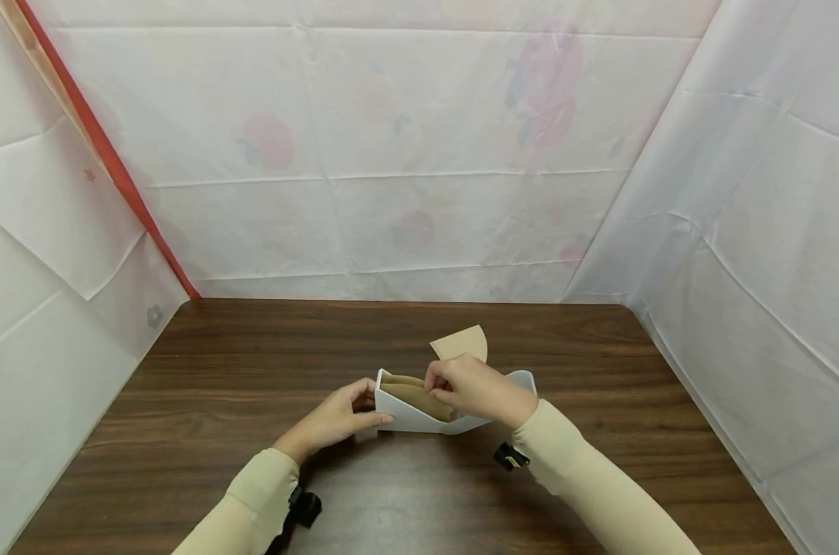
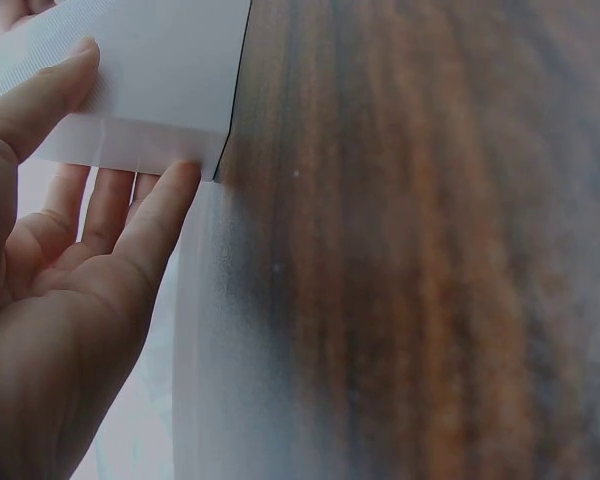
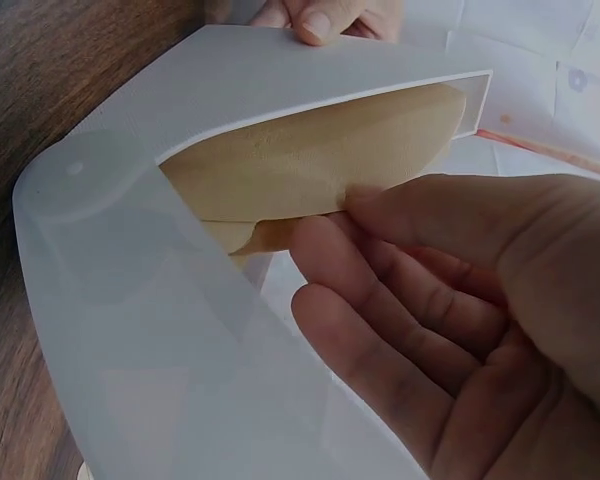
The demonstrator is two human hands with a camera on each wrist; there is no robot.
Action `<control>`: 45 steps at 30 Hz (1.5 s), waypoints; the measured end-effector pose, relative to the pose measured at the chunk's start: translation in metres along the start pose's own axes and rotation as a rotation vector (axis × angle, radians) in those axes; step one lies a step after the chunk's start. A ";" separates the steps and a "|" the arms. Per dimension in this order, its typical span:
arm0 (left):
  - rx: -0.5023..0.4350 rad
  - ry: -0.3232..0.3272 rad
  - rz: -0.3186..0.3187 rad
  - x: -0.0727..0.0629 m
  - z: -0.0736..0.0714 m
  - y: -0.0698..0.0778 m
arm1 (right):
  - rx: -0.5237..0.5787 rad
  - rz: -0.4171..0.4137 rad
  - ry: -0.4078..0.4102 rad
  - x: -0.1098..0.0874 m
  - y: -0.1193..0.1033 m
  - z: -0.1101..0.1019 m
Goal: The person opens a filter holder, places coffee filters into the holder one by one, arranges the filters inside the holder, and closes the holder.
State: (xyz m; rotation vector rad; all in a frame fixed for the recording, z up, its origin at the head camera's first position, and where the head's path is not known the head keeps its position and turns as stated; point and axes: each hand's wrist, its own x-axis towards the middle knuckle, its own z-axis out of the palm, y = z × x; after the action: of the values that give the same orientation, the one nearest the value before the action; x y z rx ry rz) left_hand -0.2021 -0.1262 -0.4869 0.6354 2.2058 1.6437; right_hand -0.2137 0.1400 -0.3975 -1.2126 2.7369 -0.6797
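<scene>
A white holder (image 1: 407, 416) with a low middle and raised ends stands on the table, tan paper coffee filters (image 1: 412, 396) tucked into its left part. My left hand (image 1: 339, 415) grips its left end, thumb on the near face and fingertips against the end wall (image 2: 130, 145). Over the middle of the holder, my right hand (image 1: 478, 388) pinches the upper edge of a coffee filter (image 3: 320, 150) between thumb and index finger. The other right fingers are loosely bent. Behind the right hand lies another tan coffee filter (image 1: 466, 342), partly hidden by it.
The dark wood-grain table (image 1: 406, 493) reaches back to a pale printed cloth (image 1: 392, 154). More white cloth (image 1: 759, 293) hangs along the right side, and a red strip (image 1: 114, 162) runs down the back left corner. A small black camera (image 1: 304, 509) sits at the left wrist.
</scene>
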 end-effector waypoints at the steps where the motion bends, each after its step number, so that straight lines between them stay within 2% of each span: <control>1: -0.001 0.000 0.000 0.000 0.000 0.000 | 0.000 0.003 -0.003 0.000 0.000 0.001; 9: 0.023 0.008 0.009 0.000 0.000 -0.001 | -0.014 -0.011 0.016 0.001 0.003 0.003; 31: 0.007 0.007 0.012 0.000 0.000 -0.001 | -0.006 -0.032 0.054 -0.002 0.004 -0.005; 45: 0.025 0.009 0.008 0.001 0.000 -0.003 | 0.044 0.024 0.041 -0.006 0.001 -0.014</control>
State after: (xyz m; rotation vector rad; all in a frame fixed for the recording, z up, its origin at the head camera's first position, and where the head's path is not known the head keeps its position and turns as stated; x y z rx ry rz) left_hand -0.2036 -0.1266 -0.4902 0.6456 2.2363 1.6275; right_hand -0.2138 0.1505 -0.3858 -1.1673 2.7492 -0.7656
